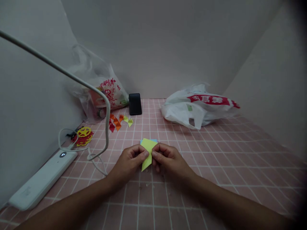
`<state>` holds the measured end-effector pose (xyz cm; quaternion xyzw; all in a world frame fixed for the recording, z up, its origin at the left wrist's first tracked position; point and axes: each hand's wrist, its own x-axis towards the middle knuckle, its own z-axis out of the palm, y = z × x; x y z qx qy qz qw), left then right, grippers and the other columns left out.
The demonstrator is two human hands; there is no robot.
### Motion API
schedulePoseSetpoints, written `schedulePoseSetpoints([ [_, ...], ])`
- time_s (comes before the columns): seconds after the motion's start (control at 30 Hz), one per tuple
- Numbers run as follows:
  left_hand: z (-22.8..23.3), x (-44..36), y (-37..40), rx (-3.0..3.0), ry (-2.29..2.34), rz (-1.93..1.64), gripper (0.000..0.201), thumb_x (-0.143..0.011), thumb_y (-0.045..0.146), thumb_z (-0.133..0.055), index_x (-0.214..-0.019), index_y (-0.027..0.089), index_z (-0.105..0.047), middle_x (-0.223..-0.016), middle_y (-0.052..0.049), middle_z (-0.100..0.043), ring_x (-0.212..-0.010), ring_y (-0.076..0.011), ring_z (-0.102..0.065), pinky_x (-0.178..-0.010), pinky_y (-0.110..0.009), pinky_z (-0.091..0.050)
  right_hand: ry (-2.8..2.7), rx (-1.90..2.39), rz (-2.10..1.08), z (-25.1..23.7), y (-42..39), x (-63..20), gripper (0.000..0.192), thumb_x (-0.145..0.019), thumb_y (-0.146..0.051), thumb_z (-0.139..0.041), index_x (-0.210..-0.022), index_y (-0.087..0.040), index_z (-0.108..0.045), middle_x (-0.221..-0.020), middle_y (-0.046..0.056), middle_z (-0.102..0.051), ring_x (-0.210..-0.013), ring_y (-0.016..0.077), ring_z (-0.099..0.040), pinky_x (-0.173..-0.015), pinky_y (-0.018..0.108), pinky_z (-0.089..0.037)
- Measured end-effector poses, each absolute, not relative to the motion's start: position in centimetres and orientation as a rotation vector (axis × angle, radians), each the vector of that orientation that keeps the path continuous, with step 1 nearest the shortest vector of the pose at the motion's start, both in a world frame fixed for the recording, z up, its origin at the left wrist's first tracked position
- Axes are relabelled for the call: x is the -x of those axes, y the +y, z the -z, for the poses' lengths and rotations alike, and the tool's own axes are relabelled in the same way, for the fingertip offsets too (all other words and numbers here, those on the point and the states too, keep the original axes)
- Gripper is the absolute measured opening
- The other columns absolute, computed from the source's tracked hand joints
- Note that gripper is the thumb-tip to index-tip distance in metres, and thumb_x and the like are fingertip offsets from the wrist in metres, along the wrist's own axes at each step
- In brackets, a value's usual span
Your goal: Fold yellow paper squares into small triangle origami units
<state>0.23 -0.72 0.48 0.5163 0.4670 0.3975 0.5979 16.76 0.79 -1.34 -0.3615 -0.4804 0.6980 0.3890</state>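
Now your left fingers [144, 156] and right fingers [157, 155] pinch yellow paper [148, 145], sharp tip facing the tiled surface's [216, 159] near edge.

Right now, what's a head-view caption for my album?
Left hand and right hand pinch yellow paper over pink surface.

The worktop [216, 151] is pink and carries a grid of white lines. The held paper [148, 145] is yellow-green, and the sheet [154, 140] behind it is light blue. Near the back edge, the phone [135, 104] is black, and the right bag [179, 107] is white with a red band.
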Motion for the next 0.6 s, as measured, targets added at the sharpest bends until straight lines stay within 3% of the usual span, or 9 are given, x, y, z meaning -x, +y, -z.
schedulePoseSetpoints([
  [0.6,0.05,-0.01,-0.57,-1.225,1.119,-0.918,0.025,-0.082,0.039,-0.063,-0.074,0.015,-0.058,-0.067,0.002,-0.054,-0.061,-0.0106,-0.046,-0.058,-0.023,-0.035,-1.308,0.980,-1.735,1.20,0.56,-16.68,0.018,-0.080,-0.034,-0.061,-0.076,-0.019,-0.052,-0.058,-0.005,-0.054,-0.043,0.0076,-0.045,-0.042,0.021,-0.033],
])
